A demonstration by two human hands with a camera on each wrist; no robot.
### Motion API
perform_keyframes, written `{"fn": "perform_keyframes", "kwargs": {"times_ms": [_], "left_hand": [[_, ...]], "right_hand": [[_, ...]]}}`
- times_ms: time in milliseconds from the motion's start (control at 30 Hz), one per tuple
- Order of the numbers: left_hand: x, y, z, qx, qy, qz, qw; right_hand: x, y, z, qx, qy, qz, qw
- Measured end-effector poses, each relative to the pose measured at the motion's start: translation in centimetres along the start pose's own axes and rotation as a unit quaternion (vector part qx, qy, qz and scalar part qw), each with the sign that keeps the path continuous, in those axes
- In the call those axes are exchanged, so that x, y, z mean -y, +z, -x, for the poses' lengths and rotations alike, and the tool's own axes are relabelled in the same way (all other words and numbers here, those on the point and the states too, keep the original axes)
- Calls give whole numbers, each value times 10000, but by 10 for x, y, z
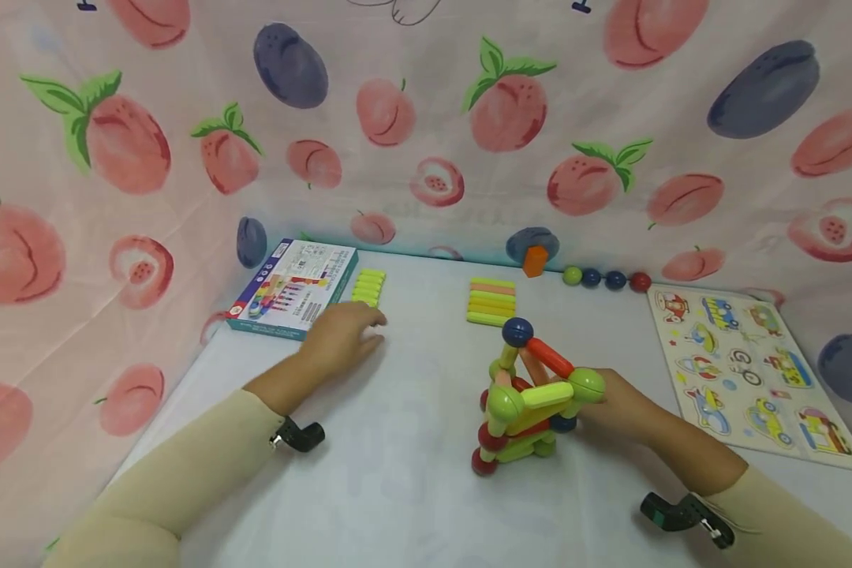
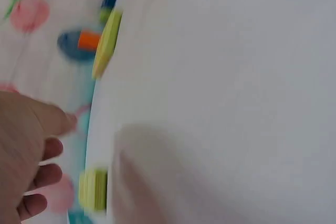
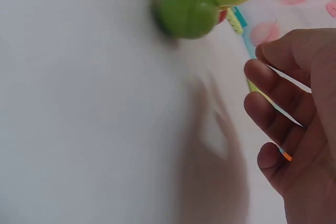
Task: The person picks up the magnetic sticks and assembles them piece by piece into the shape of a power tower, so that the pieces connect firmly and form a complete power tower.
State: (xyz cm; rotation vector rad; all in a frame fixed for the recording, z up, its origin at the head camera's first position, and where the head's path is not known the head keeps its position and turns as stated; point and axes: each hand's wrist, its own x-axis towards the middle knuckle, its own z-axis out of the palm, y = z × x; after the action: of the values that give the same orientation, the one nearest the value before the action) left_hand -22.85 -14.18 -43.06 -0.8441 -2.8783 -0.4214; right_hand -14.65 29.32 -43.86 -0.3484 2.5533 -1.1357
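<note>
A standing frame of toy balls and rods [image 1: 550, 397], green, red, blue and yellow, rises from the right-centre of the table. Just to its right is my right hand [image 1: 614, 404], partly hidden behind the frame's green ball in the head view. In the right wrist view this hand's fingers [image 3: 273, 80] are loosely bent, with a gap between them and the green ball [image 3: 189, 10]. My left hand [image 1: 337, 339] hovers by the box's right edge, holding nothing, fingers relaxed. Beyond its fingertips lies a short row of yellow-green sticks [image 1: 368, 287].
A picture box [image 1: 294, 285] lies at the back left. A row of yellow, green and pink rods [image 1: 491, 301] sits mid-back. Farther right are an orange block [image 1: 536, 261], a line of green, blue and red balls [image 1: 603, 279] and a picture puzzle board [image 1: 738, 383]. Fruit-print cloth hangs behind.
</note>
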Motion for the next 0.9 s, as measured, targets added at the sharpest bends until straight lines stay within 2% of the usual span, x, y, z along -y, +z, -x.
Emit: {"fn": "perform_keyframes", "kwargs": {"times_ms": [67, 100, 200, 267, 467, 600, 667, 733, 800, 833, 867, 900], "left_hand": [[22, -7, -6, 177, -505, -380, 9978], [29, -9, -7, 338, -639, -504, 9961], [42, -9, -10, 735, -622, -771, 9924], [45, -6, -11, 788, -570, -850, 9916], [48, 2, -14, 593, -713, -930, 9913], [46, 2, -16, 790, -688, -1300, 9860], [40, 1, -16, 956, -712, -1331, 9839], [27, -1, -17, 1074, -822, -928, 9865], [7, -9, -19, 1153, -924, 162, 9889], [-6, -14, -19, 1210, -1003, 914, 9833], [-20, -20, -20, 1267, -1076, 1760, 9703], [-34, -27, -20, 1322, -1128, 2586, 9502]], "right_hand": [[-4, -3, 14, -72, -226, 238, 9994], [-6, -4, 20, -105, -398, 284, 9987], [-6, -4, 33, -282, -706, 346, 9965], [-3, -3, 38, -416, -861, 365, 9947], [13, -5, 40, -959, -1120, 698, 9866], [24, -14, 42, -1285, -1278, 801, 9802], [30, -20, 44, -1400, -1329, 768, 9782], [38, -25, 46, -1486, -1335, 686, 9774], [43, -30, 47, -1542, -1397, 548, 9766], [46, -32, 47, -1544, -1437, 436, 9765], [48, -33, 47, -1520, -1468, 290, 9770], [49, -34, 47, -1459, -1499, 76, 9778]]}}
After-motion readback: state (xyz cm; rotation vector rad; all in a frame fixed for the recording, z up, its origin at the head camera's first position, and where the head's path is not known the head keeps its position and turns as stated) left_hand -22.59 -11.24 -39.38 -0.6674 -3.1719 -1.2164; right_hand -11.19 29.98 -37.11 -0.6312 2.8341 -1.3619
